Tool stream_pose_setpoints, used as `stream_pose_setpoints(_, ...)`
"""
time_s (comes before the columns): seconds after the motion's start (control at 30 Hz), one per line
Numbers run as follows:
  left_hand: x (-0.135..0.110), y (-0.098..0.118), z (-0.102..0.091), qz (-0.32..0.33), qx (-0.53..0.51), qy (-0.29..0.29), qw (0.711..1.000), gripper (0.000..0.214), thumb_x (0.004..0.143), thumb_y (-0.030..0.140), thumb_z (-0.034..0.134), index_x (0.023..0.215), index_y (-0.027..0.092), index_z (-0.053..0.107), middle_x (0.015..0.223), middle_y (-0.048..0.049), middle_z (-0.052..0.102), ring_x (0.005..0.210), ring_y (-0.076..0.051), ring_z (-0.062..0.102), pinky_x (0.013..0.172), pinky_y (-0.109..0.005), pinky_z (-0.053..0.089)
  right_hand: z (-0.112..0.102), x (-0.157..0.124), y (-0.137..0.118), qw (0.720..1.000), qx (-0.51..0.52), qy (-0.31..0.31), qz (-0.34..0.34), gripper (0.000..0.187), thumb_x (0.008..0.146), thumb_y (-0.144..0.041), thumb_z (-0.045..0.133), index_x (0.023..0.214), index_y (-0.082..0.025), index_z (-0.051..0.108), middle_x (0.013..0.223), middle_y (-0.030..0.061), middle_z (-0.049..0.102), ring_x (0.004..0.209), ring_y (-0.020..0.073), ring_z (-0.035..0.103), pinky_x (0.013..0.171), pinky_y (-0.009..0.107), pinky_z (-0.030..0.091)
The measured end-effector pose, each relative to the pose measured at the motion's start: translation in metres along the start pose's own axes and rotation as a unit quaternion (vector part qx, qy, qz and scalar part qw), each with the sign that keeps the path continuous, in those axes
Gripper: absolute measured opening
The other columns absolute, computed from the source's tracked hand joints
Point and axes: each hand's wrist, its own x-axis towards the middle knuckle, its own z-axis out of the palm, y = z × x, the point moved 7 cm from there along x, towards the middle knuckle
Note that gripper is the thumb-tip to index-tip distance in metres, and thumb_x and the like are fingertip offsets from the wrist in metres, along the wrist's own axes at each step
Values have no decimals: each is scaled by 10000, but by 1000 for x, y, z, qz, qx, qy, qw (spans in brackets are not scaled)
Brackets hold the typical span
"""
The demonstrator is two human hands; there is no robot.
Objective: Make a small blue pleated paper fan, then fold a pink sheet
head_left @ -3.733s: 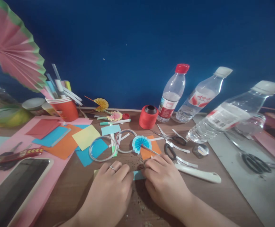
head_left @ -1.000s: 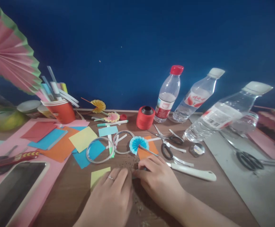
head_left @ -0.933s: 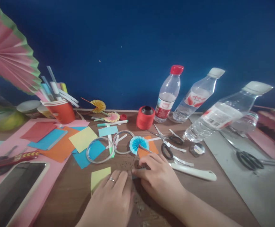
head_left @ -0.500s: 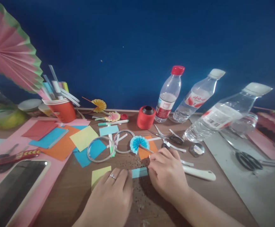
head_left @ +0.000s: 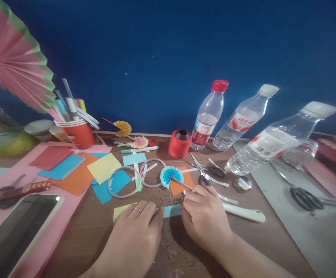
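My left hand (head_left: 135, 235), with a ring on one finger, lies knuckles up on the wooden table (head_left: 92, 231), fingers curled down onto the left end of a light blue paper strip (head_left: 172, 211). My right hand (head_left: 204, 220) is curled over the strip's right end, fingertips pressing it. A yellow paper square (head_left: 120, 210) pokes out from under my left hand. Just beyond my right fingers lies a small blue pleated paper fan on a stick (head_left: 172, 175), resting on an orange square (head_left: 181, 184).
Scissors (head_left: 210, 179) and a white-handled tool (head_left: 241, 213) lie right of my hands. Two clear rings (head_left: 124, 181), coloured paper squares (head_left: 104, 168), a red spool (head_left: 179, 143), an orange cup of pens (head_left: 79, 133), three water bottles (head_left: 208, 116), a phone (head_left: 17, 231) and a big pink fan (head_left: 14, 65) surround them.
My right hand slid to the right, away from my left, uncovering the blue strip between them. Then it curled tighter over the strip's right end.
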Motion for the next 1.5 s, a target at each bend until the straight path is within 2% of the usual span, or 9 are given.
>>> stream_pose_setpoints(0.13,6,-12,0,-12,-65,8,998,227,833,114,405,854,225,602,764,-16,500,716,-175,493,612,-323,392,2,1,-4,999,48,-23,3,71,720,-132,515,678,-175,553,701,3,559,721,155,435,650,311,240)
stream_pose_setpoints(0.23,9,-17,0,-17,-93,26,995,225,849,132,392,866,218,599,758,-11,497,727,-165,492,630,-315,387,8,1,-6,996,74,-55,8,90,771,-149,514,801,-202,580,766,-2,581,774,158,468,696,314,253)
stream_pose_setpoints(0.53,11,-21,-7,-46,-131,37,990,226,859,153,364,829,206,582,808,-10,522,762,-161,498,655,-305,382,16,1,0,983,129,-110,77,94,751,-96,536,751,-188,515,773,-9,560,778,150,464,686,289,243)
stream_pose_setpoints(0.7,10,-18,-5,-39,-91,18,995,207,844,117,373,805,194,562,793,-14,518,770,-172,497,679,-319,389,15,0,-4,988,111,-103,43,97,751,-81,494,738,-177,507,758,4,552,765,157,449,678,296,241)
stream_pose_setpoints(0.93,1,0,0,14,29,-26,999,235,738,17,426,809,185,573,811,-38,530,806,-217,488,703,-369,398,13,-1,-12,995,82,-60,-6,127,646,-37,498,639,-164,513,631,-3,512,669,135,416,650,292,254)
stream_pose_setpoints(1.07,-2,6,-1,39,56,-16,998,206,750,49,424,769,188,574,768,-38,524,755,-216,482,681,-380,395,12,-1,-18,995,62,-67,-31,136,680,-54,484,643,-171,542,633,6,516,670,139,414,660,304,261)
stream_pose_setpoints(1.2,-2,8,-2,42,59,-16,997,201,738,54,441,765,197,580,768,-37,530,739,-221,485,651,-378,394,10,-1,-22,995,37,-76,-53,123,678,-83,514,668,-190,575,658,8,538,696,149,420,658,315,251)
stream_pose_setpoints(1.37,0,4,-4,32,29,-20,999,165,766,94,458,709,191,579,742,-38,520,757,-219,484,680,-381,386,3,-1,-16,999,-13,-38,-29,152,643,-117,540,509,-172,495,549,12,492,645,155,392,606,326,210)
stream_pose_setpoints(1.5,5,-3,-6,12,-20,5,1000,220,829,119,400,696,184,563,731,-28,499,722,-184,474,642,-343,367,4,-1,-13,999,18,-42,-8,111,665,-137,539,563,-168,509,607,13,518,671,156,417,626,324,228)
